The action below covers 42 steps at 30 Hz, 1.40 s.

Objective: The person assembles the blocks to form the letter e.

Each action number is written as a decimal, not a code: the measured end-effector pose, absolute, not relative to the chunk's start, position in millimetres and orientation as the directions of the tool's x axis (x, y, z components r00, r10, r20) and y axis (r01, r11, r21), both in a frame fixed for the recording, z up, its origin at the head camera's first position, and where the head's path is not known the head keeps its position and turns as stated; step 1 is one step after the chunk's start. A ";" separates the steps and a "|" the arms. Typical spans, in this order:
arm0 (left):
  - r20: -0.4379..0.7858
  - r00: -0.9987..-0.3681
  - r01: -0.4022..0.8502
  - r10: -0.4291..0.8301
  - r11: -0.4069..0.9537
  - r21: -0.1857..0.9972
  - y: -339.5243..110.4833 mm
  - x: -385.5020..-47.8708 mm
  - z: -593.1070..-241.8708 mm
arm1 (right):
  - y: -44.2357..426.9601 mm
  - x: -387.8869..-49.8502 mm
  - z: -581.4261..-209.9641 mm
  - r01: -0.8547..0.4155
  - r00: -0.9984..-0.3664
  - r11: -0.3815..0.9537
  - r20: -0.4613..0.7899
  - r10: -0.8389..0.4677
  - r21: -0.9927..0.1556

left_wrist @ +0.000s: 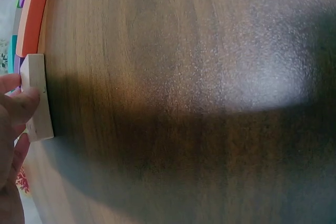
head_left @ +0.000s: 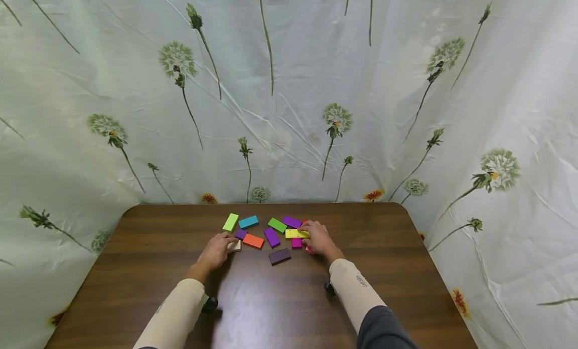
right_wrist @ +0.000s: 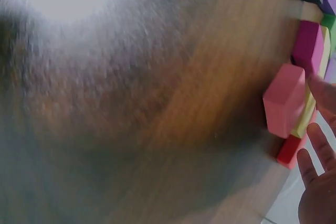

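Note:
My left hand (head_left: 217,251) pinches a plain wooden block (left_wrist: 38,98), the thumb on its near face and other fingers on its far side. The block lies on the table at the left end of the group. At the right end, my right hand (head_left: 318,238) holds the right end of a yellow block (head_left: 293,233) between thumb and fingers; part of the grip is hidden. Close to this hand are a pink block (right_wrist: 286,98), a magenta block (right_wrist: 307,45) and a red block (right_wrist: 289,151). An orange block (head_left: 253,241) lies beside the wooden one.
Between the hands are purple (head_left: 272,237), dark (head_left: 280,256) and green blocks (head_left: 277,225). Lime (head_left: 231,222) and blue blocks (head_left: 248,222) lie farther back. The brown table (head_left: 271,309) ends at a flower-printed curtain (head_left: 289,138).

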<state>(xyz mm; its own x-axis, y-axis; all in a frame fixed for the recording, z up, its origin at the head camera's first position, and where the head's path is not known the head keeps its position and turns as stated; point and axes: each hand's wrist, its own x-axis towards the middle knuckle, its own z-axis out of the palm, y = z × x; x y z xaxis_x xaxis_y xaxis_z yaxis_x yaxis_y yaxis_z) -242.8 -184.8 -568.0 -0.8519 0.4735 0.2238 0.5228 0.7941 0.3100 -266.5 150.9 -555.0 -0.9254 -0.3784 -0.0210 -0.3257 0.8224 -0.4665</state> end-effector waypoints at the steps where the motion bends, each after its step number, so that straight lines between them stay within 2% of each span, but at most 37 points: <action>1: 0.222 -0.852 0.523 0.474 0.793 0.314 -184.4 -243.2 -567.7 | 149.9 -266.4 -556.0 -0.326 -0.926 0.824 -0.018 -0.376 -0.464; 16: 0.201 -0.877 0.481 0.438 0.807 0.343 -185.8 -246.2 -564.9 | 143.5 -270.1 -561.6 -0.362 -0.926 0.840 0.055 -0.372 -0.405; 20: 0.181 -0.878 0.478 0.443 0.813 0.333 -185.9 -247.1 -563.4 | 141.7 -270.4 -562.0 -0.363 -0.927 0.823 0.077 -0.368 -0.437; 26: 0.116 -0.899 0.435 0.422 0.829 0.352 -184.4 -245.9 -561.8 | 140.7 -269.0 -564.4 -0.313 -0.940 0.828 0.025 -0.341 -0.466; 36: 0.155 -0.888 0.460 0.433 0.821 0.340 -181.8 -249.9 -562.1 | 139.8 -269.1 -564.6 -0.318 -0.944 0.841 0.059 -0.326 -0.438; 42: 0.129 -0.894 0.447 0.429 0.828 0.340 -181.6 -248.8 -559.3 | 137.6 -269.4 -564.9 -0.336 -0.940 0.842 0.087 -0.331 -0.421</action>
<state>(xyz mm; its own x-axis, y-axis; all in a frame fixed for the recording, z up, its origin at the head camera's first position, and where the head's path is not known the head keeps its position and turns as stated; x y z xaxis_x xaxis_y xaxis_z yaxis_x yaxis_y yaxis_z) -248.8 -181.6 -559.3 -0.8939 0.4293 0.1291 0.4466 0.8278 0.3396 -269.4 137.6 -564.9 -0.9396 -0.3310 0.0872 -0.3359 0.8424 -0.4214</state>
